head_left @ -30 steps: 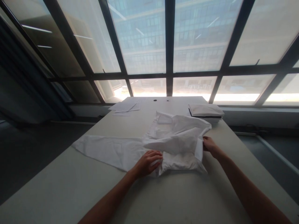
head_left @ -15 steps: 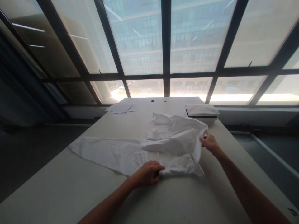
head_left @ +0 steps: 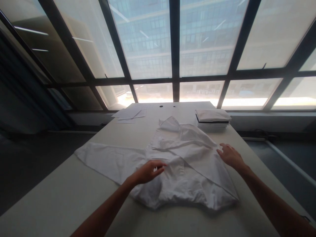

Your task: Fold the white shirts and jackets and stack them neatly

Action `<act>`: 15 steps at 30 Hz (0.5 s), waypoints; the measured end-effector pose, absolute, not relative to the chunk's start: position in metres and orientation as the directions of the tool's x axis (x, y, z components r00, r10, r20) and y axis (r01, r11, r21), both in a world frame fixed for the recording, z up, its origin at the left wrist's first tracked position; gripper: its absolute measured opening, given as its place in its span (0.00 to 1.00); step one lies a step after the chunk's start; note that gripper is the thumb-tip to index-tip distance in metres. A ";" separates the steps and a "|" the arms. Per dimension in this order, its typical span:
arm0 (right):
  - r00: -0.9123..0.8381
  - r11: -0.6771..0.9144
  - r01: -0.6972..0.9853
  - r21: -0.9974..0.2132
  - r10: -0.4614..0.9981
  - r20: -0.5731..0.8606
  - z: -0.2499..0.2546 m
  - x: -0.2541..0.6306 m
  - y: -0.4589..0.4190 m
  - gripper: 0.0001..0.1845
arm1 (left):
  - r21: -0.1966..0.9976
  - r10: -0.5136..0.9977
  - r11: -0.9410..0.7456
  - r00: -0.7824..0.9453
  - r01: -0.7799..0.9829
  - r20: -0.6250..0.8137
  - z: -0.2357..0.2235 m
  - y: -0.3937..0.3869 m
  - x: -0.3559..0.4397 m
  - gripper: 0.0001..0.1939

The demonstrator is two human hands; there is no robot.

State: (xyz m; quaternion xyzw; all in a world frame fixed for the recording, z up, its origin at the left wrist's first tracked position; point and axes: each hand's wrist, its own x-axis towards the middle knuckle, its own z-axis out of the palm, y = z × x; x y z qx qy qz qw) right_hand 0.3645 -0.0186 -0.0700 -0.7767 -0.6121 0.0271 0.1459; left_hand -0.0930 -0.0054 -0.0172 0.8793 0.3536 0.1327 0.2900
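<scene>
A rumpled white garment (head_left: 190, 171) of thin cloth lies spread on the table, its exact kind unclear. One long narrow part, like a sleeve or leg, stretches left, and a pointed flap stands up at its far side. Over its middle is my left hand (head_left: 149, 171), with thumb and forefinger apart and nothing visibly held. My right hand (head_left: 230, 155) hovers by the garment's right edge, fingers parted and curved toward the cloth. The near edge of the cloth is gathered and wrinkled.
The white table (head_left: 74, 194) reaches toward a wall of dark-framed windows (head_left: 175, 49). Loose paper sheets (head_left: 128, 114) lie at its far left. A stack of folded cloth (head_left: 212, 116) sits far right. A dark curtain (head_left: 29, 85) hangs at left.
Both hands have let go of the garment. Its near part now spreads toward me and to the right. My left hand has risen slightly and moved left; my right has shifted a little right.
</scene>
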 end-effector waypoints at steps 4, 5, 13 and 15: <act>0.087 0.008 0.947 -0.320 0.956 0.281 -0.053 0.325 0.023 0.24 | 0.368 0.798 -0.603 0.548 0.708 0.252 -0.052 0.057 -0.074 0.22; 0.114 -0.012 0.940 -0.342 0.953 0.281 -0.050 0.318 0.036 0.24 | 0.317 0.817 -0.576 0.516 0.753 0.259 -0.063 0.069 -0.073 0.24; 0.165 -0.153 0.769 -0.621 0.986 -0.038 -0.042 0.309 0.098 0.17 | 0.031 0.845 -0.513 0.498 0.858 0.193 -0.118 0.080 -0.118 0.33; 0.076 -0.108 0.723 -0.683 0.994 -0.077 -0.041 0.301 0.096 0.15 | 0.006 0.851 -0.496 0.485 0.868 0.202 -0.121 0.075 -0.141 0.34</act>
